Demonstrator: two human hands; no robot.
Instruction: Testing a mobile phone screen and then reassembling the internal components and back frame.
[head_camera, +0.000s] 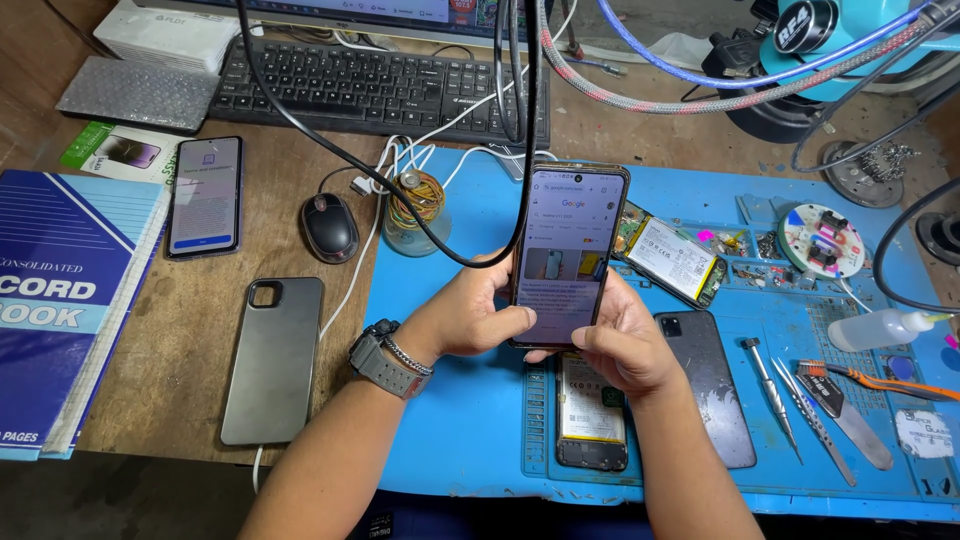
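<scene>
Smartphone (568, 255) with a lit screen is held upright above the blue work mat (470, 420), clasped between both hands. The left hand (470, 315) is closed around the phone's left edge, its thumb laid on the lower screen. The right hand (625, 345) is curled about the lower right corner from beneath, thumb against the bottom edge. A grey wristwatch (385, 358) is worn on the left wrist. Directly under the hands an opened phone (592, 415) with its battery exposed is laid on the mat, with a dark back cover (710, 385) just beside it. Screwdriver and tweezers (790, 400) are set further right. On the wooden desk to the left a black phone case (272, 360), a mouse (330, 227) and a second lit phone (205, 195) are seen.
</scene>
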